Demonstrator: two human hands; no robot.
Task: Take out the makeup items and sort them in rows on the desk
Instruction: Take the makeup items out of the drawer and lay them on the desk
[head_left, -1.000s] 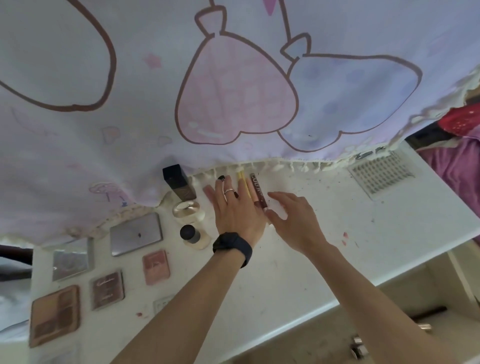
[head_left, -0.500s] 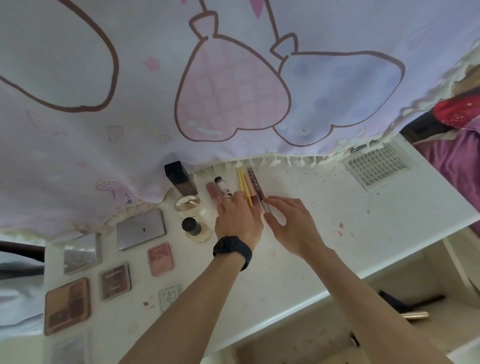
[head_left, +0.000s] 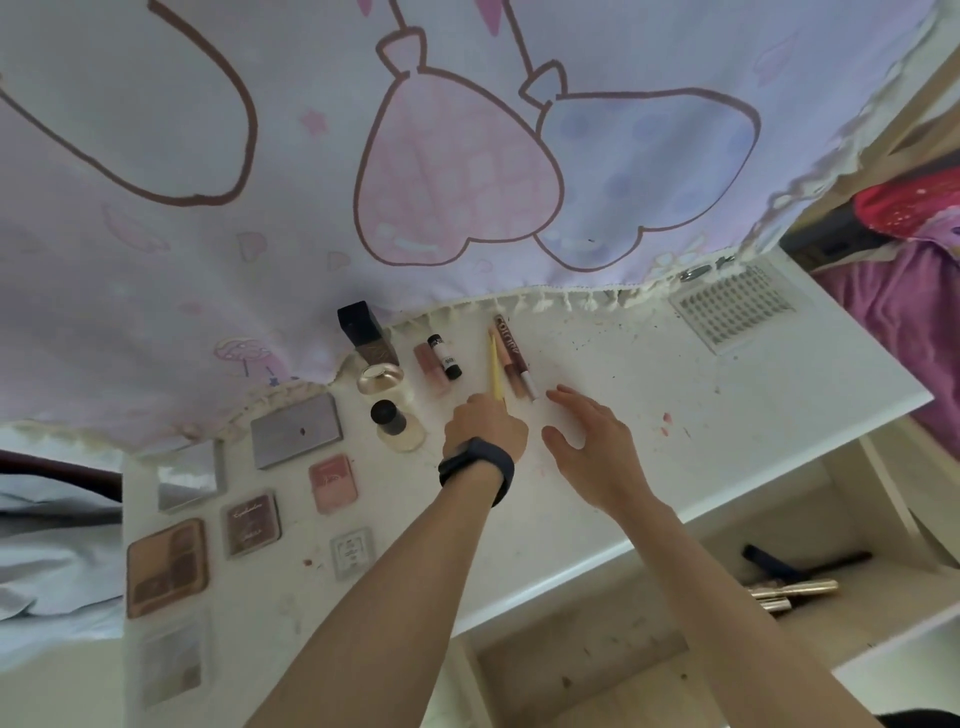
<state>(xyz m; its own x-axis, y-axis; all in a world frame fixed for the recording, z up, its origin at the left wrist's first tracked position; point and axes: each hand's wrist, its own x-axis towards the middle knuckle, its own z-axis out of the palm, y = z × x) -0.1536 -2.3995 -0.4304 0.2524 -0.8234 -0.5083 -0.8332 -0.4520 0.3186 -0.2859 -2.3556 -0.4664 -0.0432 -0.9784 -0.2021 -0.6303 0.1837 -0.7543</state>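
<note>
Two slim sticks side by side, yellow pencil (head_left: 496, 371), brown lip gloss (head_left: 511, 358).

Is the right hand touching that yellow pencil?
Apart. The head view shows the brown tubes lying between the right hand and the yellow pencil.

Palettes (head_left: 244, 499) left on desk (head_left: 675, 395), bottles (head_left: 384, 384) beside them, tubes (head_left: 472, 358) right of bottles
</note>
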